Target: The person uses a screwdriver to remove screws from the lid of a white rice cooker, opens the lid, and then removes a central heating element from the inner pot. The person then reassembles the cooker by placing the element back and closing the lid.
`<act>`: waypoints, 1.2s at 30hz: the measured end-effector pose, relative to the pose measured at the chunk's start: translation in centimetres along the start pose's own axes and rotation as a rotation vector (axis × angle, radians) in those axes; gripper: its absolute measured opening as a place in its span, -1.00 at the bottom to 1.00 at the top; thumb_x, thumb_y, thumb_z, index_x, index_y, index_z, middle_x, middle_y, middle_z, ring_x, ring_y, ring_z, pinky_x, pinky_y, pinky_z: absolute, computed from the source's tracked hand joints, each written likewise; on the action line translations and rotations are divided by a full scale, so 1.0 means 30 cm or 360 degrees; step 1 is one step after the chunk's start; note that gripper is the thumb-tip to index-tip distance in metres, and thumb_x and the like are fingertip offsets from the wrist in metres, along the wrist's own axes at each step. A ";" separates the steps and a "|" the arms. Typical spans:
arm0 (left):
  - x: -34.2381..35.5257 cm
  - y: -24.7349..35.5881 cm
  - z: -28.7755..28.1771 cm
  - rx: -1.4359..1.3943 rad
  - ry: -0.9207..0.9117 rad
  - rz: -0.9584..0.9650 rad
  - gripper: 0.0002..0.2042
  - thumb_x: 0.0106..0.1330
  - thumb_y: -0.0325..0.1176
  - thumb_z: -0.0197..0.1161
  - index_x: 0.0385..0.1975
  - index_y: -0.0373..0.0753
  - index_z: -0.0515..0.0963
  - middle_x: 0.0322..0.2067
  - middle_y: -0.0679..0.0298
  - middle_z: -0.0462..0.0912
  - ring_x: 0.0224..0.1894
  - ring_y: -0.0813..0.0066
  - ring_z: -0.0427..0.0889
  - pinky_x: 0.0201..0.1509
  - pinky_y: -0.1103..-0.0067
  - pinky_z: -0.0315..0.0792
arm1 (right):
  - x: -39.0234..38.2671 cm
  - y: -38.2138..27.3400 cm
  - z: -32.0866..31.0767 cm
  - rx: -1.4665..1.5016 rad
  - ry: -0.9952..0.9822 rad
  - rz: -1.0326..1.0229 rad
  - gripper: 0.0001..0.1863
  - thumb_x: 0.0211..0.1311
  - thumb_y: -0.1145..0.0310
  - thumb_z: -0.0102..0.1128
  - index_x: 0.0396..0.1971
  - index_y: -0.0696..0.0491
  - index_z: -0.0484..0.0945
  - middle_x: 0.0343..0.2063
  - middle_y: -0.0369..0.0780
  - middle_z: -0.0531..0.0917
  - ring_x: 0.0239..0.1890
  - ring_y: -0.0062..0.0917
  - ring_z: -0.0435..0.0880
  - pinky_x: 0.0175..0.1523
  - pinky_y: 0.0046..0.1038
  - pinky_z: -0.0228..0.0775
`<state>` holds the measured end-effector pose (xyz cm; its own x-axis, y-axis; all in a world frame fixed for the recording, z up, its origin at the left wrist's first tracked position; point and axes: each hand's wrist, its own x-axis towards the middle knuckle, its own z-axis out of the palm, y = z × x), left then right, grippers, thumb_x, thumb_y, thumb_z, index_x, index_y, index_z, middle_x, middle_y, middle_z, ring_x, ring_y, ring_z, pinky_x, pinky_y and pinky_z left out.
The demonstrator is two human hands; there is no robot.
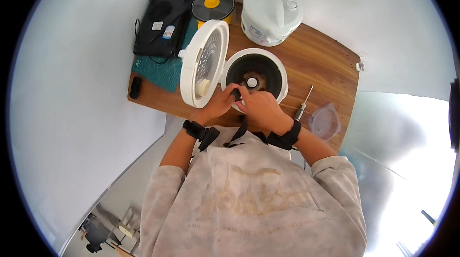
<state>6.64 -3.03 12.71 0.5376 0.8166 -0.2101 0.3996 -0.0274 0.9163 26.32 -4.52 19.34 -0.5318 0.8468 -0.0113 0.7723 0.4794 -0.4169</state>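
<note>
On the wooden table (316, 60) stands an open rice cooker (256, 79), and its white lid (203, 63) is tilted up at the 9 o'clock side of the dark pot. Both hands meet at the near rim of the cooker, at about 6 o'clock from the pot centre. Between them is a small black part (235, 94); the left hand (218, 103) reaches it from 8 o'clock and the right hand (261, 108) from 4 o'clock. The fingertips of both hands are pressed together around this part, so it lies directly inside the two grips, touching both; neither hand is clearly nearer. The part is too small to tell its long axis. A round white knob (252, 82) sits inside the pot, just at 1 o'clock from the black part. A screwdriver (304, 106) lies on the table at 3 o'clock from the right hand, well apart, beside a clear plastic bag (325, 122). A second, closed rice cooker (270, 13) stands at 12 o'clock.
</note>
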 end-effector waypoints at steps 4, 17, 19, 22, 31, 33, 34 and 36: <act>-0.004 -0.121 0.042 0.0169 -0.0039 0.0058 -0.63 0.51 -0.43 0.01 0.28 -0.11 0.26 -0.05 -0.03 0.58 -0.12 -0.01 0.68 -0.06 0.30 0.49 | -0.021 0.025 0.012 -0.0150 -0.0079 -0.0304 -0.58 0.06 0.35 0.36 -0.06 0.08 0.48 -0.27 -0.14 0.57 -0.17 -0.27 0.59 -0.09 -0.29 0.47; 0.029 -0.121 0.072 0.0105 0.0214 0.0133 -0.58 0.44 -0.42 0.03 0.29 -0.14 0.31 -0.16 -0.01 0.63 -0.19 0.03 0.65 -0.07 0.30 0.46 | -0.028 -0.015 -0.052 -0.0282 -0.0130 0.0093 -0.60 0.31 0.13 0.27 -0.05 0.09 0.43 -0.48 -0.16 0.58 -0.45 -0.26 0.63 -0.26 -0.28 0.42; 0.032 -0.138 0.073 0.0171 0.0160 0.0007 -0.58 0.43 -0.42 0.01 0.29 -0.16 0.31 -0.19 -0.06 0.63 -0.17 0.00 0.64 -0.04 0.28 0.46 | -0.028 -0.003 -0.017 -0.0321 -0.0075 0.0125 -0.65 0.32 0.12 0.23 -0.10 0.06 0.46 -0.54 -0.21 0.64 -0.47 -0.30 0.67 -0.28 -0.27 0.40; 0.033 -0.151 0.081 0.0196 0.0194 0.0057 -0.57 0.43 -0.41 0.02 0.30 -0.16 0.30 -0.21 -0.08 0.63 -0.19 -0.01 0.64 -0.07 0.27 0.45 | -0.031 0.008 0.000 -0.0228 -0.0033 0.0091 -0.63 0.22 0.20 0.30 -0.11 0.08 0.44 -0.42 -0.18 0.61 -0.35 -0.27 0.64 -0.19 -0.25 0.42; 0.032 -0.136 0.077 0.0166 0.0283 0.0022 -0.61 0.34 -0.32 0.16 0.18 -0.04 0.43 -0.46 -0.13 0.60 -0.33 -0.14 0.65 -0.17 0.10 0.50 | -0.039 -0.008 -0.061 -0.0136 -0.0124 0.0080 -0.59 0.08 0.33 0.35 -0.08 0.06 0.43 -0.26 -0.15 0.54 -0.16 -0.27 0.59 -0.10 -0.25 0.42; 0.033 -0.164 0.092 0.0171 0.0386 0.0160 -0.62 0.34 -0.32 0.16 0.17 -0.03 0.43 -0.45 -0.13 0.60 -0.32 -0.14 0.65 -0.18 0.11 0.50 | -0.032 -0.026 -0.058 -0.0266 -0.0300 0.0262 -0.61 0.05 0.32 0.33 -0.11 0.03 0.45 -0.29 -0.20 0.54 -0.17 -0.33 0.61 -0.15 -0.27 0.42; 0.033 -0.167 0.090 0.0181 0.0313 0.0127 -0.60 0.37 -0.35 0.12 0.21 -0.07 0.39 -0.35 -0.11 0.61 -0.26 -0.09 0.65 -0.12 0.17 0.49 | -0.034 -0.020 -0.049 -0.0259 -0.0224 0.0218 -0.62 0.08 0.31 0.32 -0.11 0.03 0.45 -0.30 -0.20 0.55 -0.18 -0.33 0.61 -0.16 -0.27 0.42; 0.035 -0.173 0.085 0.0203 0.0169 0.0060 -0.58 0.43 -0.40 0.02 0.29 -0.14 0.30 -0.17 -0.07 0.62 -0.15 0.00 0.65 0.00 0.28 0.46 | -0.036 0.001 -0.018 -0.0245 -0.0073 0.0129 -0.64 0.12 0.29 0.30 -0.10 0.03 0.46 -0.32 -0.19 0.56 -0.22 -0.33 0.62 -0.18 -0.26 0.41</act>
<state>7.01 -3.50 6.85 0.4754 0.8696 -0.1331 0.4751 -0.1264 0.8708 27.11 -5.31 19.84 -0.4780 0.8745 -0.0824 0.8556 0.4422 -0.2691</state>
